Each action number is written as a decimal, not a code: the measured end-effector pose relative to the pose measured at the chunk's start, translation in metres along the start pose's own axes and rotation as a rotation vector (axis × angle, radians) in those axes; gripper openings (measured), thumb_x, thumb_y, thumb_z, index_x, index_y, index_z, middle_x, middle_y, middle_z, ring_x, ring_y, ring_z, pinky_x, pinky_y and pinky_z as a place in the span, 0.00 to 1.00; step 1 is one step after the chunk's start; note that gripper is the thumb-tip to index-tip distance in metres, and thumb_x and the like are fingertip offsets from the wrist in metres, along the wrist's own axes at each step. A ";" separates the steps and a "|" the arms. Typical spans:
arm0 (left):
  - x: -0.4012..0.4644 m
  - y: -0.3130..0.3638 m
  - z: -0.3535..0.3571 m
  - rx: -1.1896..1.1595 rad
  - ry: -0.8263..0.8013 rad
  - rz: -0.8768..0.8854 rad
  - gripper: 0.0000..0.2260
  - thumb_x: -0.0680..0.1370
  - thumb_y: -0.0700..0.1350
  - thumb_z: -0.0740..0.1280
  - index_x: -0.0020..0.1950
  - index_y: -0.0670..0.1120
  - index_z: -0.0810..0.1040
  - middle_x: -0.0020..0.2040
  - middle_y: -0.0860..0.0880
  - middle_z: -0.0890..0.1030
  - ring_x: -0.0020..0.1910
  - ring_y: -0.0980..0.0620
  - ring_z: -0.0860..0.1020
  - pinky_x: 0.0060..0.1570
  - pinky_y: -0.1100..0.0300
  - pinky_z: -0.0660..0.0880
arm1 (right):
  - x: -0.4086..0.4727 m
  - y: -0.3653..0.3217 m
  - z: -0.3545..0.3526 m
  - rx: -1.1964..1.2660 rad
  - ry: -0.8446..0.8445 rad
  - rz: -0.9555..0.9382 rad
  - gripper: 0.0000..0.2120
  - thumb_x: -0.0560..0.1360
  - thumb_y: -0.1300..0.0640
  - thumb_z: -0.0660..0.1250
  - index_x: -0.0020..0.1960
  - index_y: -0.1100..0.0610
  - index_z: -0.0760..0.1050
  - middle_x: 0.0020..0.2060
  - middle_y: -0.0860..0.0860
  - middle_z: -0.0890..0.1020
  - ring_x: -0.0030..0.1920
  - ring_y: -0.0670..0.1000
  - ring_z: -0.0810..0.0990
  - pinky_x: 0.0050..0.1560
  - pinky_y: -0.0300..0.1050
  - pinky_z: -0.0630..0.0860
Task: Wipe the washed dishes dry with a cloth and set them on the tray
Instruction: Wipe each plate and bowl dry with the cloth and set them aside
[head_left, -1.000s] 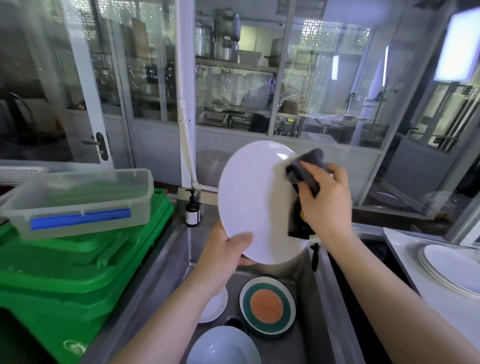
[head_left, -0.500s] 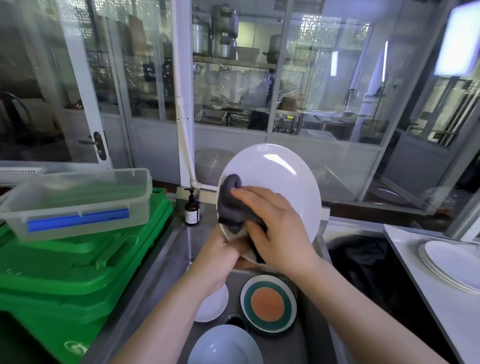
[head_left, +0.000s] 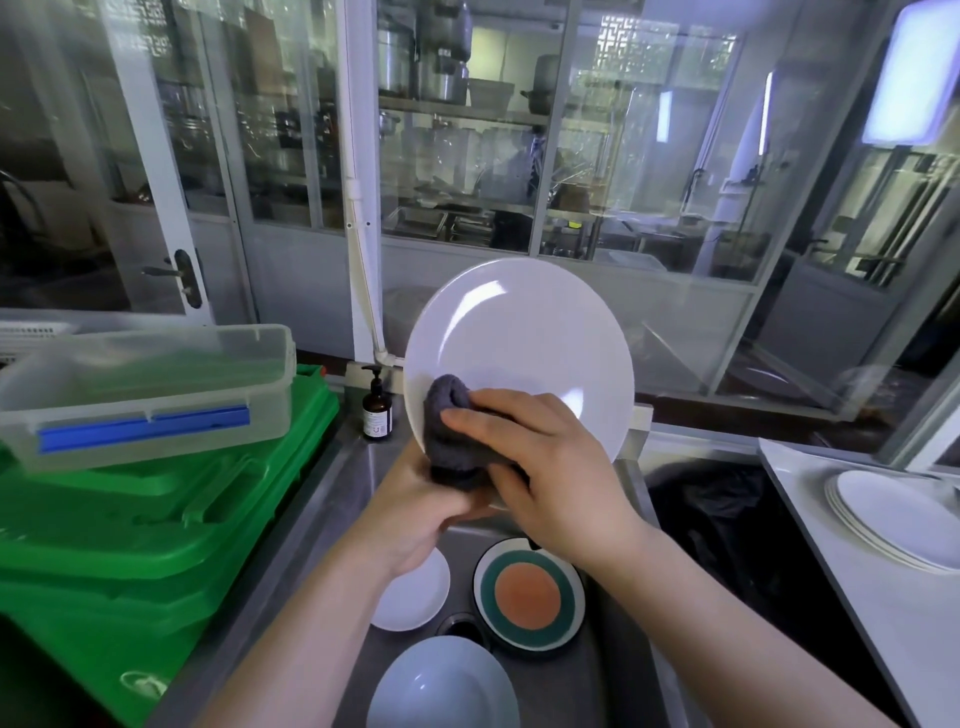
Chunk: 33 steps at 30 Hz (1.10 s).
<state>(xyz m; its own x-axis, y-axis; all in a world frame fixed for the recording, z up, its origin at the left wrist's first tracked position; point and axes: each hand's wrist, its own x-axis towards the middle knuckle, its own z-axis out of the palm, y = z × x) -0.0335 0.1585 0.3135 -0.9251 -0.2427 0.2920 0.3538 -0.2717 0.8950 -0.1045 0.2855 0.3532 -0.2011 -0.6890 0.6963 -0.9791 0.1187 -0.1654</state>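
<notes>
On the far left sat green crates (head_left: 145, 519), piled up. A clear box (head_left: 150, 384) with a blue clip lay on top of them. Just to the right, a little brown pump bottle (head_left: 377, 408) stood at the back corner of the metal sink (head_left: 332, 499).

In the middle, the big white plate (head_left: 524, 343) was held up on its edge above the sink, its face turned to the person. The left hand (head_left: 415, 512) gripped the plate at its bottom rim, fingers curled round the edge. The right hand (head_left: 545, 467) held a dark gray cloth (head_left: 449, 431) bunched in its curled fingers and pressed it on the lower left part of the plate, right above the left hand.

Down in the sink lay 3 more dishes: a small white plate (head_left: 415, 597) partly under the left wrist, a plate with green and orange rings (head_left: 530, 595) beside it, and a pale blue bowl (head_left: 441, 686) nearest the person.

Right of the sink was a dark bin with a black bag (head_left: 711, 509). On the far right, a white tray (head_left: 883, 613) held a stack of white plates (head_left: 893, 519).
</notes>
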 end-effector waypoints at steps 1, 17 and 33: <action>0.000 -0.001 0.000 -0.009 -0.008 0.006 0.24 0.64 0.24 0.63 0.48 0.48 0.84 0.44 0.44 0.85 0.47 0.46 0.83 0.42 0.56 0.80 | -0.001 0.000 -0.001 -0.012 -0.001 0.005 0.25 0.70 0.69 0.65 0.63 0.51 0.78 0.60 0.50 0.79 0.50 0.59 0.78 0.52 0.52 0.77; 0.003 -0.006 0.003 -0.205 0.200 -0.037 0.19 0.76 0.51 0.62 0.65 0.47 0.74 0.59 0.43 0.81 0.59 0.41 0.79 0.41 0.47 0.80 | -0.017 0.009 -0.014 -0.133 -0.006 0.028 0.23 0.69 0.70 0.67 0.60 0.52 0.81 0.59 0.51 0.80 0.49 0.60 0.79 0.49 0.53 0.78; 0.002 0.000 0.010 0.001 0.302 0.121 0.07 0.78 0.45 0.65 0.51 0.47 0.82 0.42 0.46 0.83 0.39 0.44 0.81 0.31 0.56 0.76 | -0.035 0.010 0.001 0.002 0.020 0.051 0.27 0.67 0.69 0.67 0.64 0.52 0.77 0.60 0.52 0.78 0.54 0.57 0.78 0.56 0.46 0.74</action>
<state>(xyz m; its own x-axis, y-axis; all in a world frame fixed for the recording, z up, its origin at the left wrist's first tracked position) -0.0368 0.1672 0.3171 -0.7938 -0.5382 0.2832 0.4584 -0.2234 0.8602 -0.1071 0.3101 0.3261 -0.2515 -0.6680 0.7004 -0.9674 0.1521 -0.2024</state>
